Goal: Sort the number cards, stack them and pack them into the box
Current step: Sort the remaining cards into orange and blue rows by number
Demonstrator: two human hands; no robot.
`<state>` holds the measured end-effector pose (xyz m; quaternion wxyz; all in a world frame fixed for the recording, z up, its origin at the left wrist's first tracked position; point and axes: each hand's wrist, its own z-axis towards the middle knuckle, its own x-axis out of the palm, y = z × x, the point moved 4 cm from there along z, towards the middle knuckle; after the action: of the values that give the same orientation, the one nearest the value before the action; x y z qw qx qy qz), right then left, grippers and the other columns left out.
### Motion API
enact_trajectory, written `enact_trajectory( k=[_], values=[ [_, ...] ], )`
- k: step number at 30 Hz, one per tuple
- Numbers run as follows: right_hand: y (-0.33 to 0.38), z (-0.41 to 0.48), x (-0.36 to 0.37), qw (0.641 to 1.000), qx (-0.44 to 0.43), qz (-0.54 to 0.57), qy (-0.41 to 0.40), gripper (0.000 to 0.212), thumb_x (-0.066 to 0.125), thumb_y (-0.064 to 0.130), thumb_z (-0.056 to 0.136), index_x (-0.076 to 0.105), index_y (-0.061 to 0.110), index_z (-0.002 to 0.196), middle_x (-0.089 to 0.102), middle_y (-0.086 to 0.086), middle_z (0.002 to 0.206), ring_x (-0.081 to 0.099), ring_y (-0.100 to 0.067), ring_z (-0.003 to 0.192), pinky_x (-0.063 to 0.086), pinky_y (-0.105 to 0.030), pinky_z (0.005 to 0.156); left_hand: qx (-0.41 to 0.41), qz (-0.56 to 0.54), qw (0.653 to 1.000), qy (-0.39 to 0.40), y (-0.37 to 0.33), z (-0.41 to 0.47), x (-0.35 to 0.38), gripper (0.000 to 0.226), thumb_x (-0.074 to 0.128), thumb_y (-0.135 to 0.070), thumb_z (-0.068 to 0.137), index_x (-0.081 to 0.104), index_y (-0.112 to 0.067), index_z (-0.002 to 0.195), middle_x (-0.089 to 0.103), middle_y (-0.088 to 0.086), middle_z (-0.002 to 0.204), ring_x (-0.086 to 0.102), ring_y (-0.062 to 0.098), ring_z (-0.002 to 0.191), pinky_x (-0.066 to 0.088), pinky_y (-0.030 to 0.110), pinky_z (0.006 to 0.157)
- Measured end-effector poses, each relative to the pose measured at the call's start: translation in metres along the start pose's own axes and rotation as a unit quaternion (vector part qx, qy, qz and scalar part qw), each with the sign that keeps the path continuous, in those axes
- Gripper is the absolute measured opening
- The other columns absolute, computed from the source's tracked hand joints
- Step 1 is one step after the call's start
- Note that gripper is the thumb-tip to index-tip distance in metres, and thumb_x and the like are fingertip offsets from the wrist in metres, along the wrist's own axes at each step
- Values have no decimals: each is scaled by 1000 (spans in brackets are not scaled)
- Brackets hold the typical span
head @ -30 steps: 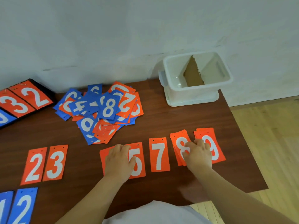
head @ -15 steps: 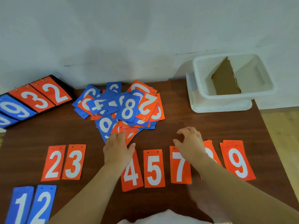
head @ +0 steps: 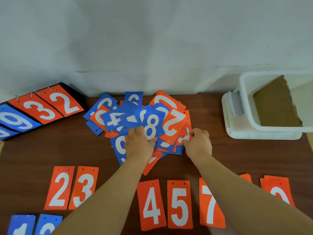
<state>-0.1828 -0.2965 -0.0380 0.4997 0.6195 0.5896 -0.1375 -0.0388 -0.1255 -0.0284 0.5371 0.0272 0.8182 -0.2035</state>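
My left hand (head: 139,145) lies on the mixed pile of cards (head: 135,121), fingers bent beside the blue 8 card (head: 151,126); I cannot tell whether it grips. My right hand (head: 198,145) pinches an orange card (head: 188,126) at the pile's right edge. The box (head: 279,129) stands beyond and right of that hand. The sorted orange row (head: 153,204) lies nearer me, under both forearms.

Bare table (head: 206,116) lies open between the card pile (head: 150,126) and the white box (head: 279,129) at far right; the wall (head: 152,48) blocks behind.
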Motion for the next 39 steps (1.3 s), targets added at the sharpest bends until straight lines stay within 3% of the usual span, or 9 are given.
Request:
enact_trajectory(
  k=[4, 10, 14, 18, 22, 26, 30, 35, 39],
  values=[
    [-8, 5, 3, 998, -4, 64, 8, 30, 77, 25, 86, 61, 21, 112, 66, -2, 116, 65, -23, 100, 56, -34, 77, -24, -2, 1000, -2, 3, 10, 11, 66, 74, -49, 87, 41, -23, 139, 44, 8, 136, 43, 30, 125, 47, 42, 97],
    [-35, -2, -16, 995, 12, 92, -23, 24, 68, 20, 93, 62, 23, 116, 68, 0, 114, 63, -19, 94, 53, -28, 67, -13, 46, 998, -42, 1, 6, 8, 60, 73, -55, 85, 48, -27, 132, 52, 4, 128, 50, 26, 120, 48, 41, 94],
    [-57, -15, -37, 993, 32, 107, -41, 22, 63, 20, 96, 60, 30, 115, 63, 7, 107, 61, -13, 84, 50, -22, 57, 4, 54, 996, -68, -6, -4, 1, 50, 78, -41, 86, 53, -27, 127, 52, 4, 123, 51, 27, 116, 49, 41, 90],
    [-75, -38, -57, 990, 23, 129, -50, 21, 62, 21, 97, 61, 33, 114, 57, 13, 107, 63, -12, 92, 51, -19, 63, 48, -58, 996, -38, -10, -14, 0, 23, 67, -15, 96, 59, -21, 117, 53, 4, 117, 61, 23, 105, 52, 28, 76],
    [-98, -69, -78, 986, 3, 159, -58, 21, 64, 21, 97, 60, 38, 109, 58, 16, 110, 59, -7, 94, 51, -21, 68, 49, -171, 984, -32, -11, -50, -15, 19, 60, -14, 100, 59, -30, 110, 57, -4, 117, 55, 10, 102, 41, 12, 65],
    [-120, -100, -95, 976, -2, 208, -64, 21, 66, 20, 96, 61, 38, 106, 60, 17, 104, 58, -8, 98, 55, -30, 81, 6, -292, 956, -4, -4, -108, -29, 30, 61, -17, 100, 61, -44, 112, 62, -8, 116, 63, 11, 81, 46, 18, 53],
    [-138, -128, -99, 970, -5, 235, -64, 18, 68, 21, 95, 64, 35, 105, 63, 14, 101, 60, -10, 95, 51, -29, 77, -37, -310, 950, 12, 12, -164, -31, 32, 62, -18, 100, 62, -46, 116, 66, -10, 95, 61, 15, 60, 53, 28, 47],
    [-157, -162, -80, 976, -1, 217, -24, 18, 68, 23, 96, 64, 36, 107, 64, 11, 108, 61, -13, 100, 55, -26, 73, -55, -287, 956, 21, 36, -205, -24, 28, 64, -18, 99, 65, -38, 118, 61, -14, 111, 69, 13, 80, 61, 27, 60],
    [-157, -182, -61, 980, -12, 196, 2, 21, 69, 21, 95, 63, 36, 108, 61, 14, 109, 58, -11, 102, 55, -29, 82, -79, -302, 950, 0, 57, -226, -20, 25, 64, -19, 99, 62, -39, 112, 59, -11, 118, 64, 8, 95, 62, 29, 68]
  ],
)
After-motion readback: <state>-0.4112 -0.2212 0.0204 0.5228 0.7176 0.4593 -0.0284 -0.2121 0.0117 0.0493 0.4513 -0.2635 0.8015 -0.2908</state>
